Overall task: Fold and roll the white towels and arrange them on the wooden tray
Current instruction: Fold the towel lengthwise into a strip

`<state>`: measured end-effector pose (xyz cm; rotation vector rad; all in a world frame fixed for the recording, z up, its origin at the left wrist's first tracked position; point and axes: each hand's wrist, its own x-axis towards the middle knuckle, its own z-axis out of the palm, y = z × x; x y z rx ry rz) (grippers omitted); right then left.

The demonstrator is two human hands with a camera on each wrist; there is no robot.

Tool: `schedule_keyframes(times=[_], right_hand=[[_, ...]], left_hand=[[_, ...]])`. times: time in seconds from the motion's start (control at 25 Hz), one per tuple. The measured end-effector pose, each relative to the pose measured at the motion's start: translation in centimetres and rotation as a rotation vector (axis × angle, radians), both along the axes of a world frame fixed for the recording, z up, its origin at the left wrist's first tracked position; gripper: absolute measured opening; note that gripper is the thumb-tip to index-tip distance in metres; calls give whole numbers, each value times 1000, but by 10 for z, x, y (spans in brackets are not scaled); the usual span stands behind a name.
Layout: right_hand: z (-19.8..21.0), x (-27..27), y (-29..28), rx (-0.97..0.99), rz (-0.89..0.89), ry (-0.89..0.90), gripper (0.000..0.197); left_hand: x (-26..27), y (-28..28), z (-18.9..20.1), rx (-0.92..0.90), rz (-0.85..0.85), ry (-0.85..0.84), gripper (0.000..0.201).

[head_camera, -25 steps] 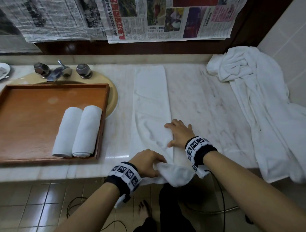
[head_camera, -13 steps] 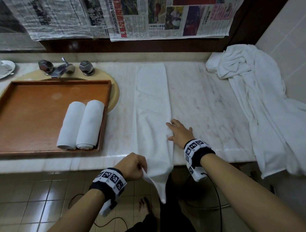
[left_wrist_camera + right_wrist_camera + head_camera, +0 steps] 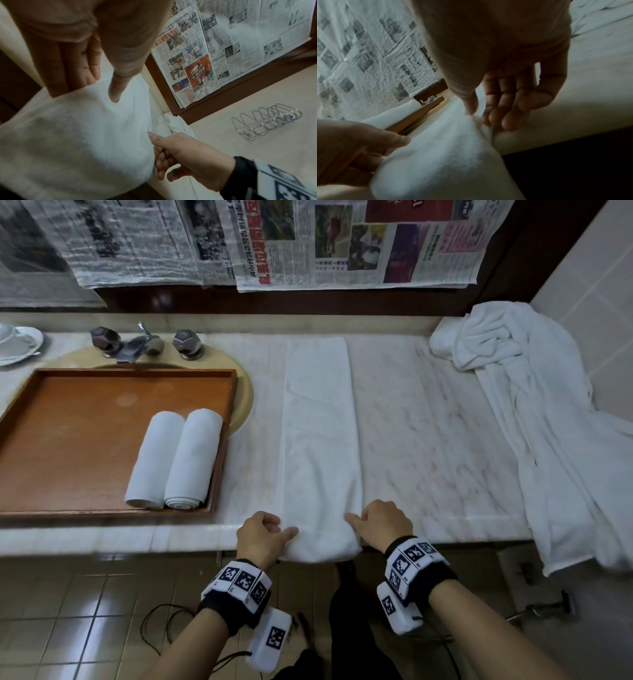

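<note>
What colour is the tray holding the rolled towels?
Reddish-brown wood; the tray shows best in the head view.

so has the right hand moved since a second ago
Yes. The right hand has pulled back from the middle of the folded towel to its near end at the counter edge.

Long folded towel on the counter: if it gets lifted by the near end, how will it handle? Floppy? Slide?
Probably floppy: the folded towel bends limply over the counter edge between the left hand and right hand. Likely to drag rather than slide, being terry on stone. Once rolled it should stay put, like the rolled towels in the tray.
</note>
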<state>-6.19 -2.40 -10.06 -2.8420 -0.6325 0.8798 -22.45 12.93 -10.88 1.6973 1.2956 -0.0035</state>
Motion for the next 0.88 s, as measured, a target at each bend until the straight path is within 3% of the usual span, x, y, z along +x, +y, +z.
schedule_keyframes(times=[0.12, 0.36, 0.48, 0.6, 0.88], right_hand=[[-2, -4, -4, 76, -32, 18, 47], [0, -9, -6, 202, -61, 42, 36], [3, -14, -3, 144, -40, -32, 28], [5, -16, 2, 50, 56, -99, 36], [8, -22, 13, 24, 133, -92, 12]], left_hand=[[6, -2, 2, -9, 40, 70, 19], [10, 8, 0, -42, -58, 143, 31], [14, 8, 3, -38, -74, 173, 29], [16, 7, 8, 48, -93, 288, 25], [21, 13, 7, 34, -93, 387, 27]])
